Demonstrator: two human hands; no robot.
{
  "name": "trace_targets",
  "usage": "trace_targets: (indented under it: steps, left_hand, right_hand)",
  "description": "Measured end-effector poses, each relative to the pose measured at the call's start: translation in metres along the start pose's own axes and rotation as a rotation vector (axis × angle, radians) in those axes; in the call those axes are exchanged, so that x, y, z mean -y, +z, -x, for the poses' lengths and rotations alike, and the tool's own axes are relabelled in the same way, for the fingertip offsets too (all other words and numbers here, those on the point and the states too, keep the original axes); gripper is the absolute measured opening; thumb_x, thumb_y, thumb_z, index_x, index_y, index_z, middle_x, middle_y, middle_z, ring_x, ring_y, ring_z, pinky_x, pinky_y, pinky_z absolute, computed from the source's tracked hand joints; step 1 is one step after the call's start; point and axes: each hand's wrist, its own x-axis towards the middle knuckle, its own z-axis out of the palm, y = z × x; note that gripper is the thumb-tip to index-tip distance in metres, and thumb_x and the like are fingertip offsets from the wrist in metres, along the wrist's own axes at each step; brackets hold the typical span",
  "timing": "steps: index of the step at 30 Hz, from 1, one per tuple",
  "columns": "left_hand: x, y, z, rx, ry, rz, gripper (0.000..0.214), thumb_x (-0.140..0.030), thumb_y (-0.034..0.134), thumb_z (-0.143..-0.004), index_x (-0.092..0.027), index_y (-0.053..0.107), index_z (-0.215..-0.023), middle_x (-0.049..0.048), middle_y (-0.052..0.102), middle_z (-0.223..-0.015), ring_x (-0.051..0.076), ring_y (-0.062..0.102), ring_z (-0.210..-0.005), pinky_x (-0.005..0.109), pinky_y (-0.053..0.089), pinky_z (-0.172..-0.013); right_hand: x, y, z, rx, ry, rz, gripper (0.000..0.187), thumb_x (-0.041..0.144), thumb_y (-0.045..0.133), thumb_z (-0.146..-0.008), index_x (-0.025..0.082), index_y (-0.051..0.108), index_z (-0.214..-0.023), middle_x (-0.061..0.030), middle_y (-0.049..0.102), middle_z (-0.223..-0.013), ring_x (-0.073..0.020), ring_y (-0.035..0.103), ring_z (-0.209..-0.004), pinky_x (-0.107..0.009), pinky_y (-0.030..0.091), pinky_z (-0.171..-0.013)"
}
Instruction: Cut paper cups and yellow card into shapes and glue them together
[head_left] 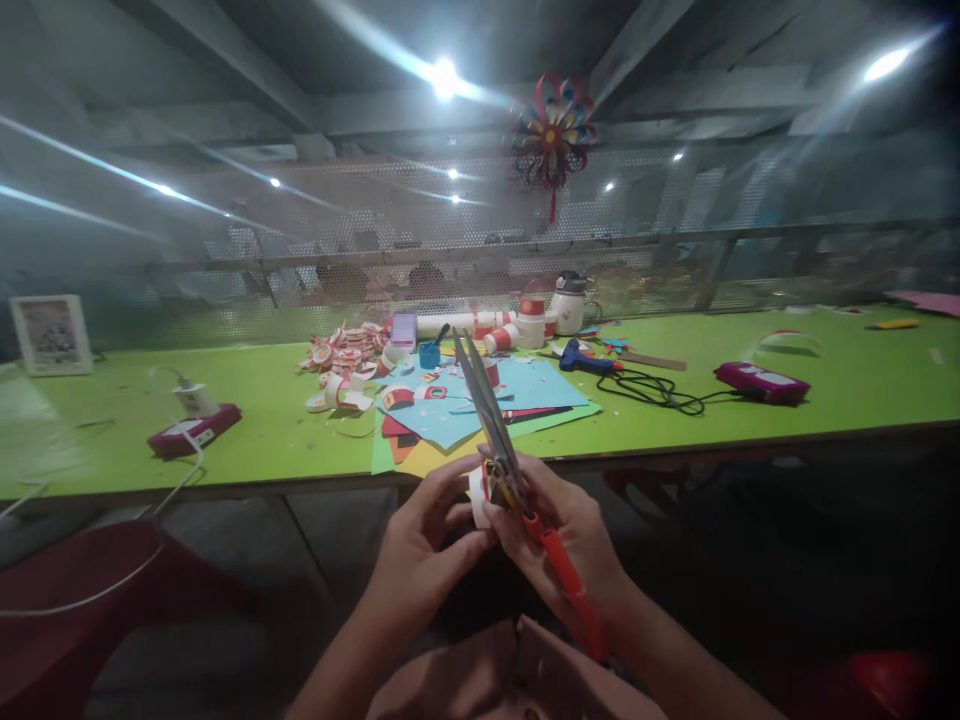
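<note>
My left hand (431, 545) pinches a small white and red paper ring (478, 495) just below the front edge of the green table (750, 405). My right hand (570, 540) is closed round red-handled scissors (495, 430). Their long grey blades point up and away over the table, slightly parted. Both hands meet at the paper ring, close to my lap.
Coloured paper sheets (480, 405) and a heap of paper rings (345, 360) lie mid-table, with a blue glue gun (589, 358) and its black cord. Pink power strips (761, 382) sit right and left (193, 432). A mesh wall stands behind; a paper pinwheel (553, 130) hangs above.
</note>
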Motion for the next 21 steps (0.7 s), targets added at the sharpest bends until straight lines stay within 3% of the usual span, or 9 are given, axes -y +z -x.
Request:
trace_targets:
  steps: [8, 14, 21]
  left_hand:
    - [0.000, 0.000, -0.001, -0.018, -0.036, 0.068, 0.042, -0.014, 0.068, -0.076, -0.025, 0.057, -0.114, 0.0064, 0.061, -0.120, 0.023, 0.057, -0.110, 0.034, 0.047, -0.093]
    - [0.001, 0.000, 0.002, -0.008, -0.040, -0.097, 0.050, -0.016, 0.066, -0.078, -0.027, 0.050, -0.123, 0.0079, 0.063, -0.114, 0.024, 0.060, -0.105, 0.036, 0.048, -0.092]
    - [0.003, 0.002, 0.003, 0.019, 0.030, -0.181, 0.045, -0.015, 0.063, -0.079, -0.026, 0.053, -0.122, 0.0085, 0.058, -0.123, 0.024, 0.057, -0.110, 0.035, 0.049, -0.091]
  right_hand:
    - [-0.003, -0.005, 0.004, -0.027, -0.008, 0.061, 0.043, 0.014, 0.060, -0.082, 0.025, 0.052, -0.123, 0.0004, 0.065, -0.095, -0.0109, 0.065, -0.079, -0.015, 0.051, -0.072]
    - [0.005, -0.008, 0.001, -0.057, 0.054, 0.090, 0.036, 0.016, 0.056, -0.085, 0.024, 0.052, -0.120, 0.0011, 0.063, -0.086, -0.0106, 0.062, -0.072, -0.016, 0.051, -0.067]
    - [0.002, 0.001, 0.003, -0.062, 0.039, 0.028, 0.035, 0.017, 0.054, -0.086, 0.026, 0.051, -0.120, 0.0015, 0.059, -0.083, -0.0105, 0.060, -0.071, -0.019, 0.050, -0.068]
